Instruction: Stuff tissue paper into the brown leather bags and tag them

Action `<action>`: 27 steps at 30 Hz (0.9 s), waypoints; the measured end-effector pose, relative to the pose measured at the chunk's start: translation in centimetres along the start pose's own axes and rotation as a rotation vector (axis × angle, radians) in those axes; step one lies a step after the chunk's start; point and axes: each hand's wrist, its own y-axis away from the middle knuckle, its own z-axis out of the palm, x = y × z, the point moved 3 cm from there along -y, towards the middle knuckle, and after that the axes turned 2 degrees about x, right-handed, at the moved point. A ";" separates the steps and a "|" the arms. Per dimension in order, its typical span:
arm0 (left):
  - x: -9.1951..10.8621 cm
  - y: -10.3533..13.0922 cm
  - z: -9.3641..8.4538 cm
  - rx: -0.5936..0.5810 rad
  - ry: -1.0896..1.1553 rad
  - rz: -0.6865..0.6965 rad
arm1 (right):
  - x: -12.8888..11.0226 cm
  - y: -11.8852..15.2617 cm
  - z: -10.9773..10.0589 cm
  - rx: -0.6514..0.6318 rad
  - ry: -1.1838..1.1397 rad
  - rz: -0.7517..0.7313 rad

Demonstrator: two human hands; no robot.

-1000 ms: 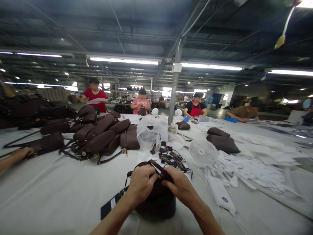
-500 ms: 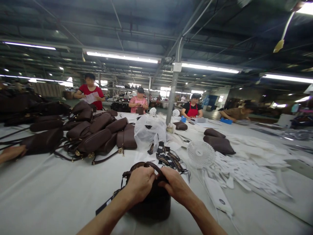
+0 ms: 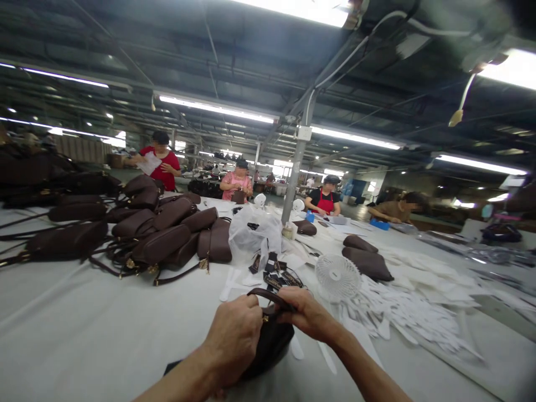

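Handbag, right fingers pinching handle, left fingers curled at top edge, tabletop spreading leftward

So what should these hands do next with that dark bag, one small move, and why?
I'd probably draw the left hand back slightly to uncover the bag: it hides much of the bag's left side, right beside the gold-coloured hardware, while the right hand seems to grip the handle and could steady it.
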 end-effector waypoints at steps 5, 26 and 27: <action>-0.2 0.9 -0.3 0.057 0.056 -0.079 | 0.2 -1.5 -1.4 -0.156 0.070 -0.067; -7.6 4.4 3.2 0.029 0.767 -0.054 | 2.7 1.9 5.0 0.553 -0.045 0.413; -7.3 4.4 3.7 0.025 0.778 -0.077 | 2.2 2.2 5.6 0.524 -0.130 0.442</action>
